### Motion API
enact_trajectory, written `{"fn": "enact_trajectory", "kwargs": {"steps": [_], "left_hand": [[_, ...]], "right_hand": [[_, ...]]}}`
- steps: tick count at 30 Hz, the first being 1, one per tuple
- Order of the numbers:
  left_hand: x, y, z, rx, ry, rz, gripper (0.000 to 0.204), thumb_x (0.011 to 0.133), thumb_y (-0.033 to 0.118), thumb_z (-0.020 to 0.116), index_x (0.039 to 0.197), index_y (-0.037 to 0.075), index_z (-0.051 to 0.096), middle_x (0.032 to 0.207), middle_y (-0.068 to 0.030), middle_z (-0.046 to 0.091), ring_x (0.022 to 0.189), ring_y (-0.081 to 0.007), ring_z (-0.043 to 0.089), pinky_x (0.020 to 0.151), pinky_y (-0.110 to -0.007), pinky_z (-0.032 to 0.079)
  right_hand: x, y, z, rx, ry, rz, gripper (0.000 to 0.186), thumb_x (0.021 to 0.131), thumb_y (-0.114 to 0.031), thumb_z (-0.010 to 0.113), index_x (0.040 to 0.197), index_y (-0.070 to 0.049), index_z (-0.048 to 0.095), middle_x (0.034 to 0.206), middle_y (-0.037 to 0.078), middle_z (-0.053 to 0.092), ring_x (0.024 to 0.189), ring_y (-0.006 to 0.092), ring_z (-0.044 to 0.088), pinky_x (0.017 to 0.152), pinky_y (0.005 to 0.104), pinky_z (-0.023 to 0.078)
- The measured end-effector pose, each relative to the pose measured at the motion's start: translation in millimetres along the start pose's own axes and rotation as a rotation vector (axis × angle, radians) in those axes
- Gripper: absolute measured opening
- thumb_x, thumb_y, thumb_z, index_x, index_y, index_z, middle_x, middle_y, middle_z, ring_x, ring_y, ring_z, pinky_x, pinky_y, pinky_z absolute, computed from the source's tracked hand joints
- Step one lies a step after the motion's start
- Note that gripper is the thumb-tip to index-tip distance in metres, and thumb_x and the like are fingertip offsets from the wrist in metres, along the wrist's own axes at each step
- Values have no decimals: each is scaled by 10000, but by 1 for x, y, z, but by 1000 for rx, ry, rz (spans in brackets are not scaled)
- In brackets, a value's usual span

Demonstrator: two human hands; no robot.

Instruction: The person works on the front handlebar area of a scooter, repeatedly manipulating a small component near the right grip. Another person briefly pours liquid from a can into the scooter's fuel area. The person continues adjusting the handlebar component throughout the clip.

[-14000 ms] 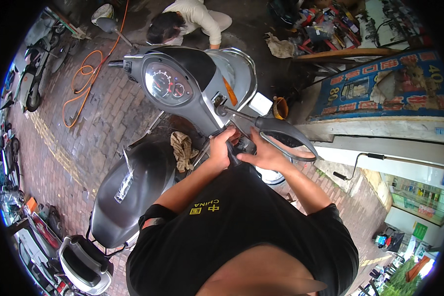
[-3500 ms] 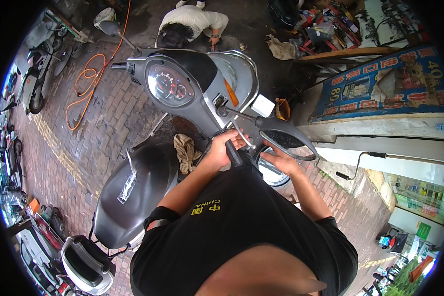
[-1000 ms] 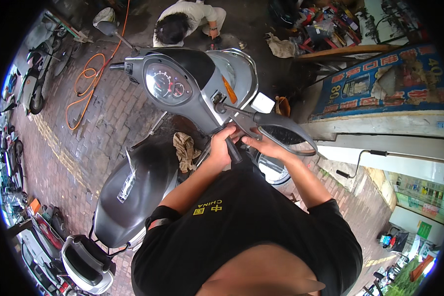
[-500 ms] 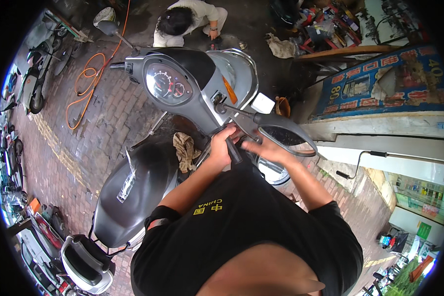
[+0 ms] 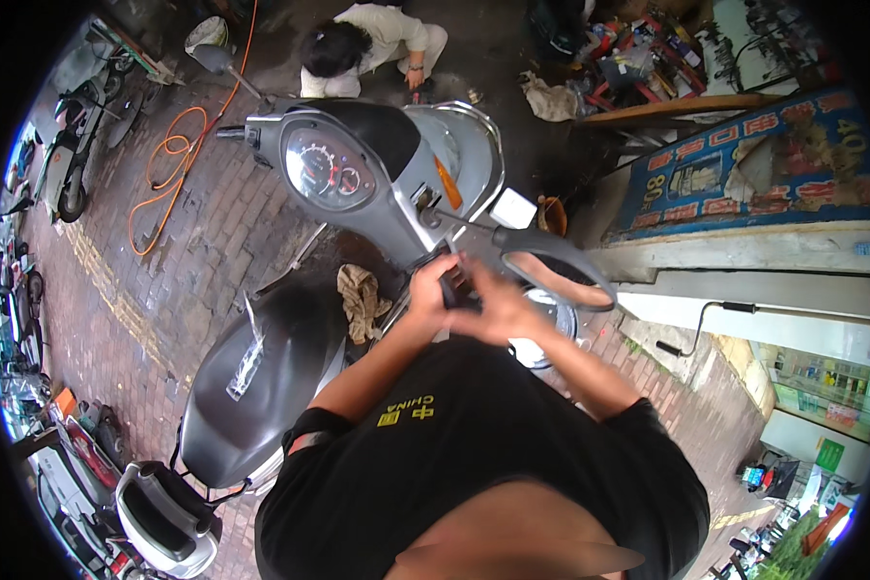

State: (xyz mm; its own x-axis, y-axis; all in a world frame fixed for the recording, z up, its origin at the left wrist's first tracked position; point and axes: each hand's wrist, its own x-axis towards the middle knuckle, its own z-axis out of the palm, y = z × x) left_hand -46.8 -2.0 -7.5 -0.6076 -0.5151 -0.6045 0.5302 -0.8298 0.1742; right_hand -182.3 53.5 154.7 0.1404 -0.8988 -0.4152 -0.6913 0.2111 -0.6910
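Note:
A grey motor scooter [image 5: 389, 215] stands before me, its round instrument dial [image 5: 321, 164] facing up. My left hand [image 5: 429, 298] is closed around the black handlebar grip [image 5: 451, 290] at the scooter's near end. Just right of it, my right hand [image 5: 501, 307] is at the same grip, thumb toward the left hand and fingers pointing up toward the lever area. Motion smears those fingers, so their hold is unclear. Over the right hand reaches a black mirror [image 5: 559, 271] on its stalk. The far mirror [image 5: 209, 58] sticks out at the upper left.
Left of my arms is the black seat [image 5: 259, 377], with a brown rag [image 5: 360, 302] beside it. An orange hose [image 5: 169, 174] coils on the brick paving. Beyond the scooter crouches a person [image 5: 382, 43]. A blue printed board [image 5: 744, 164] and a crank handle [image 5: 698, 333] lie right.
My right hand has moved left and in against the grip, next to my left hand. My left hand stays on the grip. The near mirror has shifted slightly.

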Motion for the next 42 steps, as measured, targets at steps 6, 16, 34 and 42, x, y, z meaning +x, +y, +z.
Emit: {"fn": "enact_trajectory", "kwargs": {"steps": [6, 16, 34, 42], "left_hand": [[-21, 0, 31, 138, 24, 176, 265, 896, 221, 639, 1095, 47, 650, 1067, -60, 686, 997, -211, 625, 931, -357, 465], [-17, 0, 31, 194, 126, 217, 345, 858, 224, 683, 1161, 67, 637, 1154, -60, 692, 1101, -190, 616, 954, -353, 425], [-25, 2, 29, 163, 88, 251, 264, 879, 208, 672, 1092, 53, 671, 1074, -64, 696, 1029, -195, 620, 958, -353, 426], [-21, 3, 20, 172, 75, 133, 308, 893, 222, 669, 1155, 65, 634, 1137, -69, 682, 1099, -214, 612, 978, -379, 416]], "right_hand": [[19, 38, -10, 666, -177, 62, 903, 865, -449, 760, 1498, 49, 351, 1463, 301, 452, 1361, 357, 476, 1123, 424, 398], [10, 74, -23, 0, 262, -35, 628, 876, -449, 743, 1296, -10, 584, 1288, 182, 608, 1178, 328, 589, 1035, 422, 448], [2, 35, 4, 256, -86, 81, 1061, 904, -573, 672, 1535, 115, 170, 1429, 312, 497, 1360, 379, 488, 1130, 415, 385], [-5, 34, 30, 104, 194, -40, 850, 894, -524, 691, 1507, -36, 359, 1313, 262, 575, 1226, 401, 575, 1063, 469, 432]]}}
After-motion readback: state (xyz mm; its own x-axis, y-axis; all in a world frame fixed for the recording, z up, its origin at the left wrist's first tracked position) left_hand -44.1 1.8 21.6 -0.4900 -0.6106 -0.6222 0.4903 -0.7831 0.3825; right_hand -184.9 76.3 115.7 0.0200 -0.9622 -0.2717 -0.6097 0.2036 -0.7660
